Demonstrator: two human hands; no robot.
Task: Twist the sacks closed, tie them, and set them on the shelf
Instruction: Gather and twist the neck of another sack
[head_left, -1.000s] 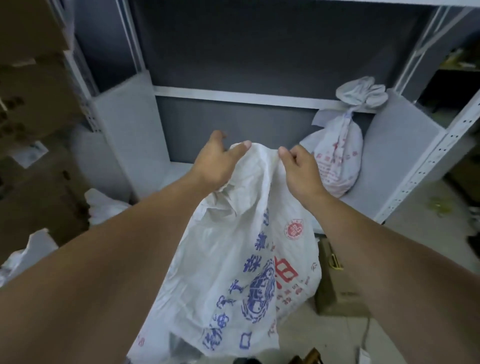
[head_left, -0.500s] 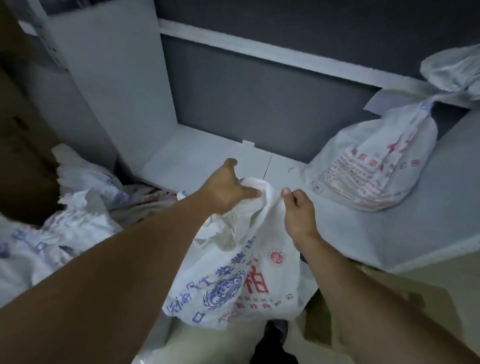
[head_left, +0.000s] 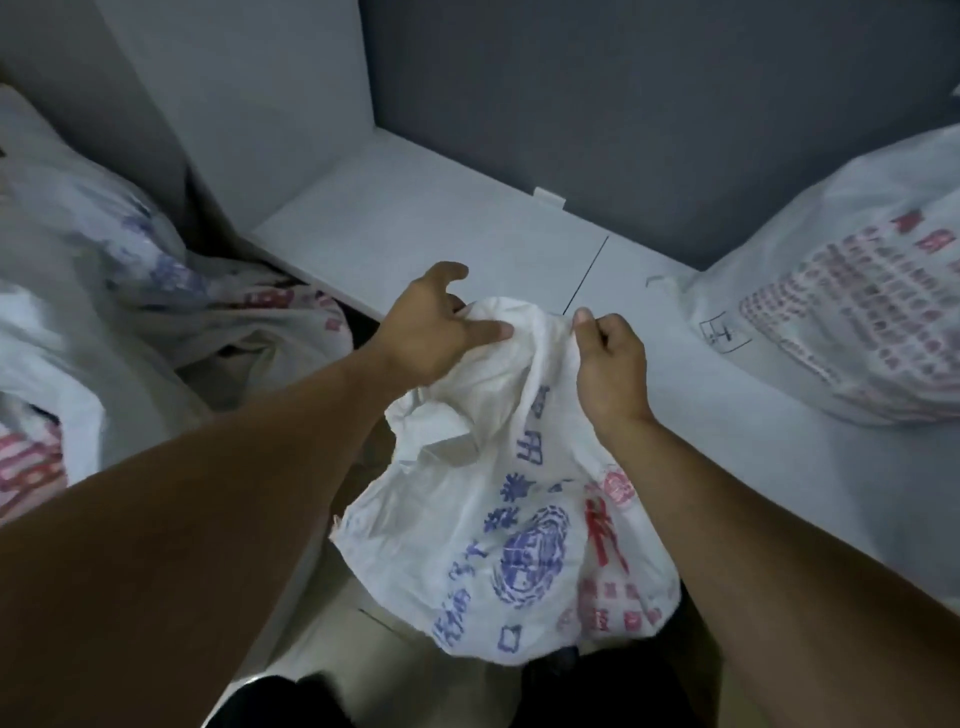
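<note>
The sack (head_left: 498, 509) hung just in front of the shelf (head_left: 415, 228), its bunched mouth held up by both hands. The left hand (head_left: 431, 338) had its grip clamped on the top, and the right hand (head_left: 610, 366) pinched it alongside. A second sack (head_left: 841, 301) lay on the shelf at right.

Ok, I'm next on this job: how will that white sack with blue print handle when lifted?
Probably floppy: the sack creases and sags below the hands. Likely light for its size, since the left hand and right hand hold it by the gathered top alone. It may not stand unaided.
</note>
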